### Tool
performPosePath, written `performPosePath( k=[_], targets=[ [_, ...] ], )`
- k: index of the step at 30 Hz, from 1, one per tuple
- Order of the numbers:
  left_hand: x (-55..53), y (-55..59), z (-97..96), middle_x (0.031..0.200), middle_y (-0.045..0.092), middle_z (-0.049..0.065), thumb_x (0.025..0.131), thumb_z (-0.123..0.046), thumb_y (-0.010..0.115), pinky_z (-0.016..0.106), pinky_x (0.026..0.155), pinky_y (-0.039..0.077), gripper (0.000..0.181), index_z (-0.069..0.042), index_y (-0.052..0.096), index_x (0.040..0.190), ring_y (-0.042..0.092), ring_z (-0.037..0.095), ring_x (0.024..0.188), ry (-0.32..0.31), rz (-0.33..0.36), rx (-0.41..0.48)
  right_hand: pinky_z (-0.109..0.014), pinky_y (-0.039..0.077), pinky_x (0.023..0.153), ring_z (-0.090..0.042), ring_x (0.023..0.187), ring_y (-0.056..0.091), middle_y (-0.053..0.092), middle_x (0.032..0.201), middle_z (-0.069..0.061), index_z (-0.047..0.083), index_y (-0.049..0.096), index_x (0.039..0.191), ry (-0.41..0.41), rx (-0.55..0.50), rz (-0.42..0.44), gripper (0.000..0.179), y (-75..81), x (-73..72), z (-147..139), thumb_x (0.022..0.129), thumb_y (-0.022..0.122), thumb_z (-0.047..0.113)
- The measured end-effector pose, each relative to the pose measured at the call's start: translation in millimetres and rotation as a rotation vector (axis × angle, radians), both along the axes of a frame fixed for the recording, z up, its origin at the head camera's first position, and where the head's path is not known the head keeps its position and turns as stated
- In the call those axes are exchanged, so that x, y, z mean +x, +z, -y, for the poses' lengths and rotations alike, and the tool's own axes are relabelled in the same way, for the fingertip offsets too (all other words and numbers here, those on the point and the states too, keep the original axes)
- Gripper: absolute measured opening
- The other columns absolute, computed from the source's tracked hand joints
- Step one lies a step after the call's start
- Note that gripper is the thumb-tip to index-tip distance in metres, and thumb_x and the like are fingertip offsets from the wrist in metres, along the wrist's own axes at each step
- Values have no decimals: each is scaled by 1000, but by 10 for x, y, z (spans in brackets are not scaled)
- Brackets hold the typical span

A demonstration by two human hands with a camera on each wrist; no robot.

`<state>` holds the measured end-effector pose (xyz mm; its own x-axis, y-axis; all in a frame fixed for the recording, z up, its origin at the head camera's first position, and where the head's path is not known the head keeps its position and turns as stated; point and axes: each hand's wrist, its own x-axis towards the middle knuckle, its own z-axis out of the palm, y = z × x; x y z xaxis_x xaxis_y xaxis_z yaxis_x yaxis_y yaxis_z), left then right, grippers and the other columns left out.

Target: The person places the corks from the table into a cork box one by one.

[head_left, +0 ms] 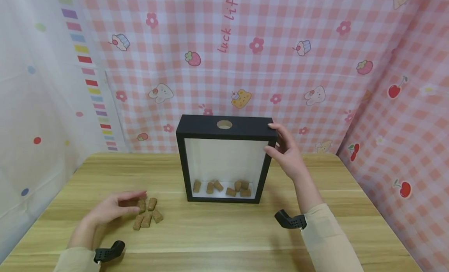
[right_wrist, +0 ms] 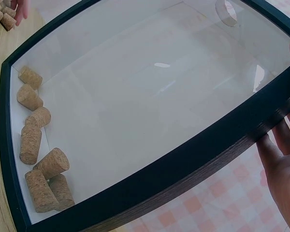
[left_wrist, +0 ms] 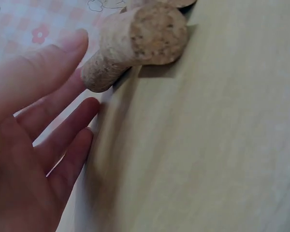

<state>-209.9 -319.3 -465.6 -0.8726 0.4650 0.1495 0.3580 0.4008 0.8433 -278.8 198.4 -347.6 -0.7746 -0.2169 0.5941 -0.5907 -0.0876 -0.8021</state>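
A black-framed shadow box [head_left: 226,199] with a clear front stands upright on the table, a round hole [head_left: 224,124] in its top. Several corks [right_wrist: 30,145] lie along the bottom inside it. My right hand [head_left: 289,159] grips the box by its upper right corner, thumb on the front edge and fingers over the top and behind. To the left of the box, several loose corks [head_left: 152,204] are grouped on the table. My left hand [head_left: 109,207] is beside this group, fingers and thumb apart around the nearest cork [left_wrist: 104,72]. Another cork [left_wrist: 159,36] shows its round end close by.
The wood-grain table [head_left: 210,233] reaches back to a pink checked curtain [head_left: 224,69]. White dotted cloth [head_left: 35,108] hangs at the left, and more checked cloth [head_left: 393,128] at the right. Black wrist cameras [head_left: 290,219] sit on both wrists.
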Motion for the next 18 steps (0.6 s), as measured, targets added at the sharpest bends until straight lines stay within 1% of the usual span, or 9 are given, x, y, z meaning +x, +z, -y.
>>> performPosePath(
  k=[2, 8, 12, 18],
  targets=[
    [-4, -11, -2, 131, 60, 23, 91, -8, 71, 13, 95, 40, 50, 9, 54, 135, 52, -3, 118, 0, -16, -21, -24, 47, 89, -20, 120, 47, 46, 143, -5, 23, 54, 138, -2, 2, 3, 61, 3, 2, 1, 89, 61, -13],
    [-1, -35, 10, 131, 60, 21, 92, -10, 71, 12, 94, 38, 44, 5, 60, 131, 45, -11, 118, 3, -53, -75, -25, 46, 90, -20, 119, 47, 46, 143, -6, 23, 54, 138, -4, 8, 7, 61, 9, 7, 6, 90, 62, -12],
    [-2, -47, 15, 128, 62, 20, 92, -10, 71, 12, 93, 39, 40, 2, 63, 128, 47, -9, 116, 15, -74, -103, -25, 47, 89, -21, 120, 47, 45, 144, -6, 23, 54, 139, -2, 8, 5, 61, 5, 6, 4, 90, 61, -12],
    [-13, -78, 31, 125, 64, 20, 92, -9, 71, 16, 90, 45, 36, 1, 65, 125, 52, -5, 112, 29, -72, -101, -24, 47, 90, -21, 120, 47, 44, 145, -6, 23, 53, 139, -1, 5, 5, 61, 3, 4, 2, 90, 61, -12]
  ],
)
